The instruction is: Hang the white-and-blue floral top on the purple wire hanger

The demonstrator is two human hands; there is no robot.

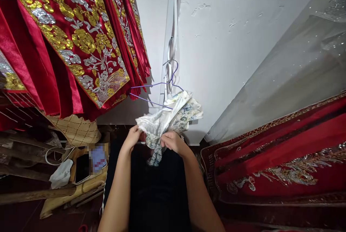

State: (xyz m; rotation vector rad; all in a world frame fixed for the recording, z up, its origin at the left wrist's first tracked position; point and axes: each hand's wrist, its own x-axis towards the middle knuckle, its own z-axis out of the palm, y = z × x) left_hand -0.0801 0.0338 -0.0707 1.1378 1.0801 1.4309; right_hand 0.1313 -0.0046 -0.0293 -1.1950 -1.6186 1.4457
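Hands met at centre frame, the left hand (132, 139) pinching an edge of the floral white garment (169, 116) and the right hand (174, 141) bunching it below the purple wire hanger (159, 89), seemingly mid-hanging; threading onto the wire needed a looser grip.

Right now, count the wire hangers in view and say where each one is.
1. A purple wire hanger hangs by the white wall, above the floral cloth held in the left hand and right hand. Others may be hidden among the red garments.
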